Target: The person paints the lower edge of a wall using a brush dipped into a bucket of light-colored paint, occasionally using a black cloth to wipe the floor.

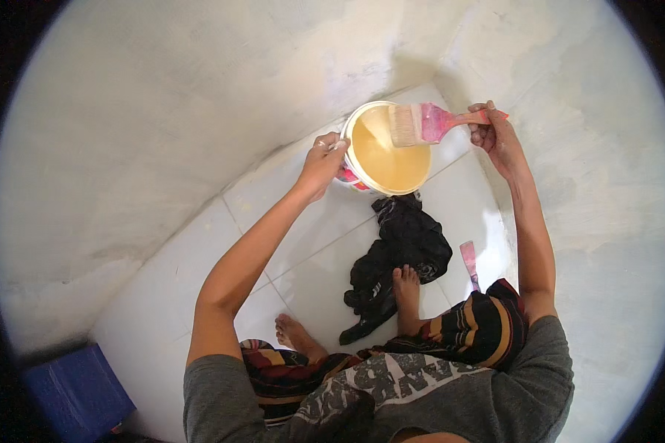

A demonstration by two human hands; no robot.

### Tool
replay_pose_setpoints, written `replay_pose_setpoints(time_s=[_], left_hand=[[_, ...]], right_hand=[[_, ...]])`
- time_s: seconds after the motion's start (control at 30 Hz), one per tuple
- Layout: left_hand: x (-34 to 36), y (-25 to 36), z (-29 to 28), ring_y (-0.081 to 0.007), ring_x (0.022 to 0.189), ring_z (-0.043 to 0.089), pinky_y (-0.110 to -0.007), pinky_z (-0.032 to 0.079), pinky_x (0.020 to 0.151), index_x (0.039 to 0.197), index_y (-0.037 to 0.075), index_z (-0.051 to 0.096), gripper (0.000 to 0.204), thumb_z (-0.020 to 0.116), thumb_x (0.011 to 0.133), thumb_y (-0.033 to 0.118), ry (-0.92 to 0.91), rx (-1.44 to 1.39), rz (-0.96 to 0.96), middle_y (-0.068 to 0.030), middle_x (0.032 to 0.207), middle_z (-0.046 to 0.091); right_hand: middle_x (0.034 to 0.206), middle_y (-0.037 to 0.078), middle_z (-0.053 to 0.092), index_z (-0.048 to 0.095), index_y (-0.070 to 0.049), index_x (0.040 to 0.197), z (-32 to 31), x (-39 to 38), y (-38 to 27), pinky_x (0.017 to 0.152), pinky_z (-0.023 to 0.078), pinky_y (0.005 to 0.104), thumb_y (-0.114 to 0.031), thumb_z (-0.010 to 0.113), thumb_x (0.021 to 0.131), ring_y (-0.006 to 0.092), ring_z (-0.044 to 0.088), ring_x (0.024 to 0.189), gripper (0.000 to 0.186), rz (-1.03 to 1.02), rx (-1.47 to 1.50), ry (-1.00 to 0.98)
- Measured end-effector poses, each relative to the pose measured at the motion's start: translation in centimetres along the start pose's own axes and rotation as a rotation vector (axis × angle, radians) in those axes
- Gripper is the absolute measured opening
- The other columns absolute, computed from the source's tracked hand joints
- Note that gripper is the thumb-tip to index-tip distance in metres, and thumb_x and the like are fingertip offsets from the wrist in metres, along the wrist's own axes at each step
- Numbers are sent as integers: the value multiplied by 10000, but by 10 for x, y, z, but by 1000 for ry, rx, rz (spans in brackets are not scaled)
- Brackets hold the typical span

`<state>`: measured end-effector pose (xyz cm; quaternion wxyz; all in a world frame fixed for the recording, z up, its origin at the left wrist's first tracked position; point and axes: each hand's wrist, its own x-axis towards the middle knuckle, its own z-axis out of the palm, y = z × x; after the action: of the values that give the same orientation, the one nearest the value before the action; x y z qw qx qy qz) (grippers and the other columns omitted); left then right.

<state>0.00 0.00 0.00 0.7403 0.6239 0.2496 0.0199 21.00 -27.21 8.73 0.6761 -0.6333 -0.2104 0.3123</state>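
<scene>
My left hand (324, 162) grips the rim of a white bucket (349, 179) on its left side, with fingers closed over the edge. Cream-yellow paint (388, 166) lies inside the bucket, which leans so its opening faces me. My right hand (496, 140) is closed round the handle of a wide paintbrush (436, 123), held level. The brush's pale bristles hang over the right part of the bucket's opening; whether they touch the paint I cannot tell.
Below the bucket a crumpled black cloth (399, 255) lies on white floor tiles (310, 221), under my right foot. A pink-bladed scraper or brush (469, 262) is by my right knee. Patchy pale walls (162, 111) meet in the corner. A blue box (81, 391) stands lower left.
</scene>
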Motion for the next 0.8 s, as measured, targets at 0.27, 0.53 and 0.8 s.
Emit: replay_pose_setpoints(time_s=[0.27, 0.53, 0.8], left_hand=[[6, -18, -32, -218, 1022, 570, -365, 546, 796, 1284, -21, 379, 481, 506, 966, 317, -20, -150, 80, -162, 1257, 438], [6, -37, -13, -277, 1293, 382, -422, 503, 913, 1339, -1, 318, 600, 421, 973, 463, -86, -264, 53, -167, 1363, 379], [26, -37, 10, -378, 1343, 311, -494, 427, 1004, 1317, -25, 365, 776, 285, 933, 645, 52, -33, 32, -231, 1376, 359]], right_hand=[[859, 27, 586, 584, -17, 1142, 57, -25, 1, 703, 462, 246, -396, 520, 960, 102, 548, 749, 426, -68, -108, 23], [837, 14, 604, 615, -41, 1123, 49, -25, -1, 724, 482, 242, -389, 525, 961, 94, 561, 758, 395, 4, -266, -58], [902, 29, 645, 620, -29, 1093, 23, -18, -6, 719, 471, 247, -306, 575, 947, 91, 555, 768, 317, -13, -389, -121]])
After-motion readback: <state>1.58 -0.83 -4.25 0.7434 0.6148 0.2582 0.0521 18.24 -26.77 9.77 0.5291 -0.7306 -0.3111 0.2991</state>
